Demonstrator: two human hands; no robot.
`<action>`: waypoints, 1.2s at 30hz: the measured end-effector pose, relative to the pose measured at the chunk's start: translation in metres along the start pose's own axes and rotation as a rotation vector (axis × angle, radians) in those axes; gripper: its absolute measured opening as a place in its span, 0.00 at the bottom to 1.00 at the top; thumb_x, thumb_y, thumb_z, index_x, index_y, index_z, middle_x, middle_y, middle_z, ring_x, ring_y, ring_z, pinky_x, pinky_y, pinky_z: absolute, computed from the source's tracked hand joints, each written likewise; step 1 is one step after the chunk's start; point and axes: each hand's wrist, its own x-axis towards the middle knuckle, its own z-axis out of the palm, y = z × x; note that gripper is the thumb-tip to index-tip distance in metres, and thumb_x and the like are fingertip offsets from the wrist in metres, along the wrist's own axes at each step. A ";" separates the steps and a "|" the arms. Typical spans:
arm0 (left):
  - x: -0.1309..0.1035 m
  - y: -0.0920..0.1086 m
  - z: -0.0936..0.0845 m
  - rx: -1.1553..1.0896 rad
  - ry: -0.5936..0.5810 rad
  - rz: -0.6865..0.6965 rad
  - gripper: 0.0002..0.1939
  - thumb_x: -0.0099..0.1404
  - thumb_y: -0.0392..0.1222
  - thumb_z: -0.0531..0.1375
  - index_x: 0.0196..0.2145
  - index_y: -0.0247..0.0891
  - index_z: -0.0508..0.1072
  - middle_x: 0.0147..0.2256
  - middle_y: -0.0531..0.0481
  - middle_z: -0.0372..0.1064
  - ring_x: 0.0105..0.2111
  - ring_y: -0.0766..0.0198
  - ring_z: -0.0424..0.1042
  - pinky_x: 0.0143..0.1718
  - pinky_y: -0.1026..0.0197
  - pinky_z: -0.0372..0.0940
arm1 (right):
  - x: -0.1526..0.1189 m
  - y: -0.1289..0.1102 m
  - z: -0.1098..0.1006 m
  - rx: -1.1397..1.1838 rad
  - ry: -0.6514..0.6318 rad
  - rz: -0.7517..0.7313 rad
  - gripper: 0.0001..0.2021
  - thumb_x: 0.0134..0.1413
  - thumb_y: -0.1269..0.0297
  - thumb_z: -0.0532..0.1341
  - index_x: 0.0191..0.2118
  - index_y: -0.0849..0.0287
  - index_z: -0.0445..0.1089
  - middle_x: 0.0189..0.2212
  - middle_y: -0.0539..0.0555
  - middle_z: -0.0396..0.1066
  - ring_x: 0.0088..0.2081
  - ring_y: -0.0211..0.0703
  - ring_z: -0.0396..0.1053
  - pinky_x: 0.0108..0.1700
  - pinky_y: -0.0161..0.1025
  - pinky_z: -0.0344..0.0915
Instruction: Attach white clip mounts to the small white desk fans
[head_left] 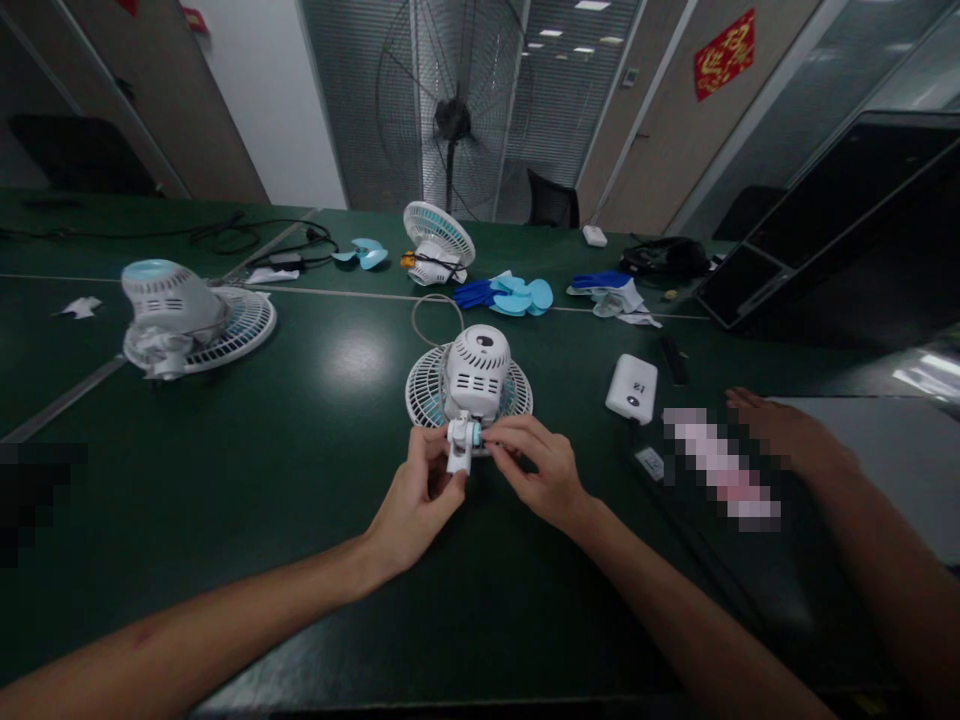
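A small white fan (480, 370) lies face down on its round grille in front of me, its motor housing upward. My left hand (420, 485) is closed round the white bracket (459, 458) at the near side of the housing. On the bracket's right side is a light blue knob (476, 434), which the fingertips of my right hand (544, 470) pinch. The fingers partly hide the joint between bracket and housing.
A second fan (176, 315) lies at the left, and a third fan (439, 245) stands at the back. Blue fan blades (523, 296), gloves (611, 290), a white power bank (632, 388) and cables are on the table (322, 460). Another person's hand (787, 430) rests at the right.
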 end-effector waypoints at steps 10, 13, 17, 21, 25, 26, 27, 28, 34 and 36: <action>0.000 -0.001 0.000 -0.004 -0.006 0.011 0.15 0.75 0.40 0.58 0.55 0.42 0.57 0.50 0.45 0.71 0.49 0.56 0.72 0.49 0.54 0.67 | 0.002 -0.008 0.003 0.084 0.000 0.105 0.13 0.69 0.71 0.62 0.55 0.53 0.74 0.46 0.54 0.78 0.40 0.41 0.78 0.38 0.39 0.75; 0.000 -0.001 0.001 0.002 -0.007 0.013 0.15 0.75 0.40 0.57 0.55 0.42 0.57 0.51 0.45 0.71 0.49 0.57 0.73 0.48 0.54 0.67 | 0.003 -0.010 0.007 0.078 0.031 0.168 0.07 0.69 0.68 0.62 0.49 0.55 0.76 0.41 0.54 0.79 0.35 0.41 0.77 0.37 0.39 0.73; 0.000 0.001 0.001 0.001 -0.010 0.016 0.15 0.75 0.40 0.58 0.55 0.42 0.58 0.52 0.44 0.71 0.50 0.56 0.73 0.49 0.54 0.67 | 0.004 -0.011 0.009 0.043 0.041 0.260 0.08 0.70 0.66 0.61 0.38 0.57 0.75 0.30 0.51 0.76 0.30 0.40 0.74 0.34 0.39 0.69; 0.001 0.001 0.001 -0.014 -0.005 0.015 0.15 0.75 0.41 0.58 0.56 0.42 0.58 0.54 0.43 0.71 0.51 0.56 0.73 0.52 0.53 0.66 | 0.005 -0.012 0.004 0.042 0.040 0.226 0.04 0.69 0.67 0.62 0.44 0.57 0.75 0.34 0.51 0.75 0.29 0.38 0.71 0.32 0.38 0.69; 0.001 -0.001 0.001 -0.026 0.004 0.021 0.16 0.75 0.41 0.58 0.56 0.42 0.58 0.56 0.43 0.70 0.53 0.56 0.72 0.54 0.52 0.66 | 0.004 -0.009 -0.001 -0.001 -0.035 0.097 0.13 0.67 0.71 0.61 0.55 0.54 0.72 0.47 0.56 0.76 0.36 0.40 0.75 0.32 0.36 0.72; 0.000 -0.001 0.001 -0.025 0.007 0.022 0.16 0.75 0.41 0.58 0.56 0.42 0.58 0.56 0.43 0.70 0.53 0.56 0.72 0.54 0.52 0.66 | 0.004 -0.007 -0.001 -0.014 -0.047 0.085 0.14 0.67 0.71 0.61 0.55 0.54 0.72 0.47 0.56 0.76 0.37 0.40 0.75 0.33 0.36 0.72; 0.000 -0.001 0.001 -0.024 0.009 0.022 0.16 0.75 0.41 0.58 0.56 0.42 0.58 0.55 0.42 0.71 0.53 0.56 0.73 0.54 0.52 0.66 | 0.004 -0.006 0.000 -0.018 -0.044 0.089 0.13 0.67 0.71 0.61 0.54 0.53 0.73 0.47 0.56 0.76 0.39 0.41 0.76 0.33 0.37 0.73; 0.000 -0.001 0.001 -0.024 0.009 0.022 0.16 0.75 0.41 0.58 0.56 0.41 0.59 0.55 0.43 0.71 0.53 0.56 0.73 0.54 0.53 0.66 | 0.004 -0.004 0.000 -0.012 -0.026 0.106 0.11 0.68 0.70 0.61 0.52 0.53 0.74 0.46 0.56 0.76 0.40 0.42 0.76 0.34 0.37 0.73; -0.001 0.000 0.000 0.006 0.012 0.013 0.17 0.75 0.42 0.58 0.58 0.42 0.59 0.52 0.45 0.72 0.52 0.56 0.73 0.52 0.54 0.66 | 0.006 -0.005 0.003 0.082 -0.038 0.185 0.03 0.67 0.68 0.62 0.40 0.56 0.74 0.40 0.54 0.75 0.36 0.42 0.75 0.33 0.38 0.72; -0.002 0.001 0.000 0.009 0.020 0.013 0.17 0.75 0.42 0.58 0.58 0.42 0.60 0.51 0.45 0.73 0.52 0.56 0.73 0.52 0.55 0.66 | 0.006 -0.006 0.002 0.082 -0.074 0.179 0.04 0.66 0.70 0.61 0.40 0.56 0.73 0.39 0.54 0.75 0.34 0.41 0.74 0.32 0.38 0.71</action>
